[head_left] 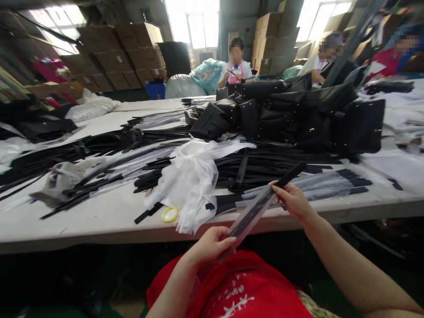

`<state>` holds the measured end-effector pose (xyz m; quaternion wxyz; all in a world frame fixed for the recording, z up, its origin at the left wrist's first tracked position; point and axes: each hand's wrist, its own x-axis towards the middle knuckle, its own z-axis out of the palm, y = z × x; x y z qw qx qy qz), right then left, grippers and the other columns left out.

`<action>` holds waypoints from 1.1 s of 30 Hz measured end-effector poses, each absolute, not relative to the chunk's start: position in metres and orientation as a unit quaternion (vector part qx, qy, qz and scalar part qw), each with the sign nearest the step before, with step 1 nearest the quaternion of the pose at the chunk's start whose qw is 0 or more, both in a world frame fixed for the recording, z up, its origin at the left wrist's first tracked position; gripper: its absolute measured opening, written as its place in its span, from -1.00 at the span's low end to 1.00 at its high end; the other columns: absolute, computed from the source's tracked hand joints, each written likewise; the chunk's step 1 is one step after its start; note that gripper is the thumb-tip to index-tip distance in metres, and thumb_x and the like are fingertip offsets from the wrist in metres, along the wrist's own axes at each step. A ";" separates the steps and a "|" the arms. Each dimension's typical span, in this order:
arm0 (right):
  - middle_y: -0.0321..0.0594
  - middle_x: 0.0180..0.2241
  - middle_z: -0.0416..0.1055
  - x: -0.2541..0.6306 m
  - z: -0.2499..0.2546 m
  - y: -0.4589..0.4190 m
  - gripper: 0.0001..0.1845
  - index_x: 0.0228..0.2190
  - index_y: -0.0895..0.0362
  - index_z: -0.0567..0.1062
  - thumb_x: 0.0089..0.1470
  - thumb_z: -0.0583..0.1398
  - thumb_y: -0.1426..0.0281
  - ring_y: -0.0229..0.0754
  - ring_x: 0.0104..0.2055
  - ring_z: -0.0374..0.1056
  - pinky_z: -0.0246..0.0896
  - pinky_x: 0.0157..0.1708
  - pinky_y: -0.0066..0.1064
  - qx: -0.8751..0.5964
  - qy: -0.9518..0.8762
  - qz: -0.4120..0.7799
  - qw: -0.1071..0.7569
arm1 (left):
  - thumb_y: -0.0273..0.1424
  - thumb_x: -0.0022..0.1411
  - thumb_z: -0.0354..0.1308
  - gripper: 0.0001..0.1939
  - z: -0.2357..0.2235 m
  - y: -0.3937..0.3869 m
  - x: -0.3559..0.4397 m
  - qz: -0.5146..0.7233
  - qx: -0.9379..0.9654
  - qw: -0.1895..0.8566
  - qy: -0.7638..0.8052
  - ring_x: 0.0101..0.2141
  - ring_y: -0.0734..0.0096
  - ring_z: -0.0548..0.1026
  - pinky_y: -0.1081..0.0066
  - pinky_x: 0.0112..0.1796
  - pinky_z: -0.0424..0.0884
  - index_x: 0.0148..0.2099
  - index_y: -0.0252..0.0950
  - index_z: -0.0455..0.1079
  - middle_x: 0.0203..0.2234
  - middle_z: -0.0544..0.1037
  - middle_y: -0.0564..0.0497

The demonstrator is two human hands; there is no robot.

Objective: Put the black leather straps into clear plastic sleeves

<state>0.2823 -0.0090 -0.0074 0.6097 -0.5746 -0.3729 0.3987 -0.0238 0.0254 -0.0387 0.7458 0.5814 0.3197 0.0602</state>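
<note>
A long black strap sits partly inside a clear plastic sleeve, held slantwise in front of me above my red shirt. My left hand pinches the sleeve's lower end, fingers closed on it. My right hand grips the sleeve higher up, where the bare strap sticks out toward the upper right. Just beyond both hands lies the white table's front edge, covered with piles of black straps, some in sleeves.
A bunch of white plastic bags and a yellow tape ring lie left of my hands. Black handbags are heaped at the table's far side. Three other people sit at the back before stacked cardboard boxes.
</note>
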 end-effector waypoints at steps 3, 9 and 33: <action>-0.30 -0.51 0.42 0.340 0.002 -0.017 -0.62 -0.31 0.19 0.56 -0.16 0.41 0.23 -0.38 -0.58 0.21 0.13 -0.58 -0.52 -0.607 -0.319 0.306 0.660 | -0.04 0.14 0.22 -0.58 -0.037 0.031 -0.035 -0.003 0.604 0.727 0.327 -0.54 0.43 0.48 0.49 -0.51 0.33 -0.30 -0.36 0.41 -0.51 0.59 -0.02; -0.36 -0.62 0.33 0.432 0.012 -0.054 -0.83 -0.38 0.22 0.51 -0.10 0.32 0.44 -0.38 -0.58 0.21 0.13 -0.56 -0.53 -0.668 -0.199 0.139 0.703 | -0.04 0.17 0.17 -0.60 -0.021 0.041 -0.033 -0.049 0.672 0.656 0.341 -0.52 0.45 0.46 0.50 -0.48 0.31 -0.31 -0.33 0.42 -0.53 0.55 0.04; 0.04 -0.11 0.49 0.394 -0.070 -0.078 -0.67 -0.15 0.16 0.52 0.15 0.12 0.24 0.07 -0.02 0.38 0.22 0.04 -0.18 -0.747 -0.543 -0.170 0.343 | -0.44 0.30 0.09 -0.87 -0.034 0.046 0.018 0.255 0.838 0.232 0.422 -0.24 0.28 0.52 0.32 -0.13 0.41 -0.25 -0.27 0.47 -0.32 0.57 -0.05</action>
